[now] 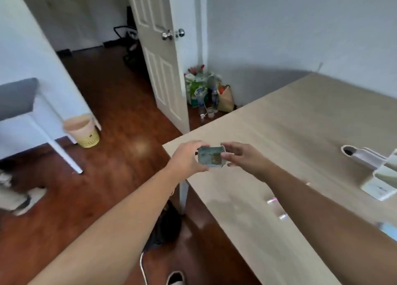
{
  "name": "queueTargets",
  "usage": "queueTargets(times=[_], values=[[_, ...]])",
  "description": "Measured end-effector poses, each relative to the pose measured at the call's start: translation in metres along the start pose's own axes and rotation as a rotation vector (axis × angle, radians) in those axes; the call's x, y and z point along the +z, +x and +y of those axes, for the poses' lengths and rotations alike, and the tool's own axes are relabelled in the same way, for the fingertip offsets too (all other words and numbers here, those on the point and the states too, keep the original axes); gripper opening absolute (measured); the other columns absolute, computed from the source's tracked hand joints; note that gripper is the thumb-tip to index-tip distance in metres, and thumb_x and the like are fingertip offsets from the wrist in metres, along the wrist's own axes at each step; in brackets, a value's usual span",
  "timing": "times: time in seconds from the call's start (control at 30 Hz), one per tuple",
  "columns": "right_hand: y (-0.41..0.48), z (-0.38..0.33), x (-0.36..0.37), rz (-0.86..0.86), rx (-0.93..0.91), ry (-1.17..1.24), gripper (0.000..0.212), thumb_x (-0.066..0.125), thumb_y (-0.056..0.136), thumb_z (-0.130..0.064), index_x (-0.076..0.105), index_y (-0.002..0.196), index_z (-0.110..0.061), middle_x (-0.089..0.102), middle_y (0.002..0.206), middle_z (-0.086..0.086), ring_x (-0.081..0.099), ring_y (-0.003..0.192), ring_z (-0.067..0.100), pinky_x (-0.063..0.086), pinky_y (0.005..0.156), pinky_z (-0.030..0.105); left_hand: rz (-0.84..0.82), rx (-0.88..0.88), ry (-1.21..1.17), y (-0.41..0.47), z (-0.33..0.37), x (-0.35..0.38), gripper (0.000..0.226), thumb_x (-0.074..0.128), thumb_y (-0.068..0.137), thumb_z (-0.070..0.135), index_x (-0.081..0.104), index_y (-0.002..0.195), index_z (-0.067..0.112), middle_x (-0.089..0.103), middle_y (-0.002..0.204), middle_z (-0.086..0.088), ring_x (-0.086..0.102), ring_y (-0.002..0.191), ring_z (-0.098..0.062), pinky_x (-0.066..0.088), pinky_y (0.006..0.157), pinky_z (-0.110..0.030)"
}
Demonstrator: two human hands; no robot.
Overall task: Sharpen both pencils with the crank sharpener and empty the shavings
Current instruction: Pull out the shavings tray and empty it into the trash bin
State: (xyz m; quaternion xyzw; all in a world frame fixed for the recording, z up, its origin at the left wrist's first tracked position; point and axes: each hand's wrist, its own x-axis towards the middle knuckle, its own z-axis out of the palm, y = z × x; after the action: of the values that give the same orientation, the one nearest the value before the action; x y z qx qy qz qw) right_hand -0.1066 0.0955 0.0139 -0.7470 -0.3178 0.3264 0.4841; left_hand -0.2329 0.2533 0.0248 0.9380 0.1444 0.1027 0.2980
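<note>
Both my hands hold a small clear shavings tray over the near left corner of the beige table. Brown shavings lie in the tray's right half. My left hand grips its left end and my right hand pinches its right end. The white crank sharpener stands at the table's right edge, partly cut off by the frame. Two blurred pinkish pencil ends show on the table just beside my right forearm; the rest of them is hidden.
A yellow waste bin with a peach liner stands on the wooden floor at the left, beside a white table leg. An open white door and bags against the wall lie beyond the table. A shoe is below.
</note>
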Motion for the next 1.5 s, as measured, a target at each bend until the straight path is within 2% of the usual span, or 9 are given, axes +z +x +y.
queueTargets(times=[0.13,0.27,0.43,0.77,0.93,1.0,1.1,1.3,1.5], values=[[0.069,-0.035,0.102,-0.220,0.065,0.143,0.032,0.054,0.092,-0.014,0.056,0.124,-0.005,0.069,0.097,0.003,0.069,0.078,0.008,0.057,0.065,0.015,0.131,-0.113,-0.015,-0.044,-0.094,-0.059,0.058,0.088,0.057,0.019,0.066,0.111,0.014,0.069,0.112,-0.003,0.062,0.104,-0.016,0.041,0.090,-0.017],[0.132,-0.054,0.198,-0.407,0.136,0.237,0.030,0.051,0.094,-0.014,0.056,0.122,-0.007,0.064,0.117,0.018,0.066,0.099,0.023,0.057,0.081,0.023,0.123,-0.241,-0.044,-0.068,-0.185,-0.108,0.057,0.086,0.057,0.019,0.065,0.110,0.020,0.068,0.111,0.003,0.061,0.103,-0.012,0.046,0.092,-0.024],[0.184,-0.059,0.291,-0.526,0.263,0.277,0.031,0.050,0.094,-0.015,0.055,0.124,-0.007,0.064,0.122,0.018,0.064,0.107,0.025,0.055,0.089,0.027,0.093,-0.351,-0.096,-0.091,-0.282,-0.134,0.054,0.084,0.059,0.017,0.065,0.109,0.020,0.068,0.111,0.003,0.061,0.101,-0.012,0.049,0.091,-0.031],[0.235,0.052,0.374,-0.590,0.649,0.261,0.033,0.048,0.096,-0.012,0.054,0.124,0.002,0.063,0.121,0.016,0.064,0.104,0.020,0.054,0.085,0.023,-0.047,-0.564,-0.324,-0.115,-0.409,-0.029,0.051,0.083,0.058,0.012,0.065,0.105,0.018,0.068,0.105,0.006,0.058,0.093,-0.007,0.039,0.074,-0.005],[0.253,0.133,0.401,-0.518,0.742,0.197,0.034,0.050,0.094,-0.007,0.051,0.126,0.003,0.060,0.120,0.018,0.058,0.115,0.028,0.046,0.096,0.033,-0.078,-0.686,-0.325,-0.124,-0.452,0.051,0.068,0.082,0.060,0.010,0.056,0.122,0.015,0.061,0.123,-0.005,0.057,0.113,-0.020,0.037,0.089,-0.021],[0.266,0.166,0.410,-0.379,0.683,0.114,0.034,0.054,0.091,-0.004,0.052,0.124,0.007,0.061,0.112,0.019,0.059,0.108,0.029,0.047,0.097,0.037,-0.075,-0.788,-0.314,-0.130,-0.474,0.083,0.077,0.082,0.064,0.016,0.046,0.132,0.014,0.053,0.133,-0.008,0.049,0.123,-0.022,0.034,0.094,-0.021],[0.292,0.213,0.421,-0.249,0.441,-0.407,0.035,0.064,0.085,-0.011,0.059,0.117,0.003,0.065,0.108,0.018,0.061,0.103,0.029,0.047,0.098,0.045,-0.099,-0.940,-0.332,-0.141,-0.506,0.126,0.069,0.077,0.070,0.018,0.046,0.130,0.007,0.052,0.133,-0.013,0.046,0.126,-0.029,0.033,0.099,-0.028],[0.310,0.303,0.462,-0.436,-0.184,-1.140,0.042,0.061,0.084,-0.012,0.047,0.124,-0.010,0.052,0.114,0.012,0.053,0.103,0.031,0.041,0.086,0.041,-0.216,-1.117,-0.554,-0.146,-0.555,0.199,0.046,0.064,0.070,0.004,0.049,0.111,-0.008,0.057,0.108,-0.036,0.055,0.106,-0.049,0.049,0.086,-0.053],[0.323,0.335,0.467,-0.432,-0.238,-1.244,0.039,0.057,0.078,0.000,0.047,0.115,-0.007,0.053,0.109,0.012,0.052,0.098,0.030,0.038,0.084,0.038,-0.203,-1.265,-0.684,-0.146,-0.563,0.228,0.058,0.063,0.075,0.016,0.036,0.126,0.007,0.060,0.112,-0.016,0.059,0.097,-0.028,0.047,0.077,-0.037]])
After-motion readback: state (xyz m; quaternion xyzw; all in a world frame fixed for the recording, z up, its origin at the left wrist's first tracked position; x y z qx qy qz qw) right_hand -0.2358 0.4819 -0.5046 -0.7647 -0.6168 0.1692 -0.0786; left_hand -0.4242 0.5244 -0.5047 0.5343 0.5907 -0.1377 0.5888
